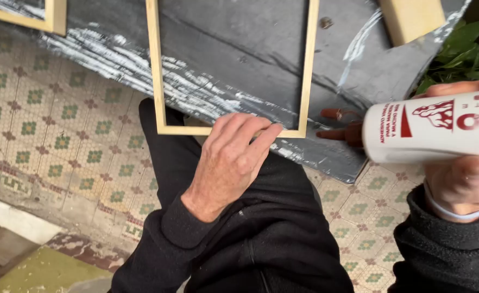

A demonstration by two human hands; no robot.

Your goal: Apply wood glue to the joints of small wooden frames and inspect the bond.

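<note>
Patterned floor tiles with green and maroon flowers (49, 135) spread beneath the dark, paint-streaked counter (239, 65). On that counter lies the pale rectangular wooden frame (155, 76), and my left hand (231, 160) rests loosely open on its near rail, fingertips (269, 133) touching the wood. My right hand (465, 173) is wrapped around a white plastic glue bottle with a brown nozzle (429, 130), held sideways just beside the frame's corner. Green leaves (462, 54) show behind it.
</note>
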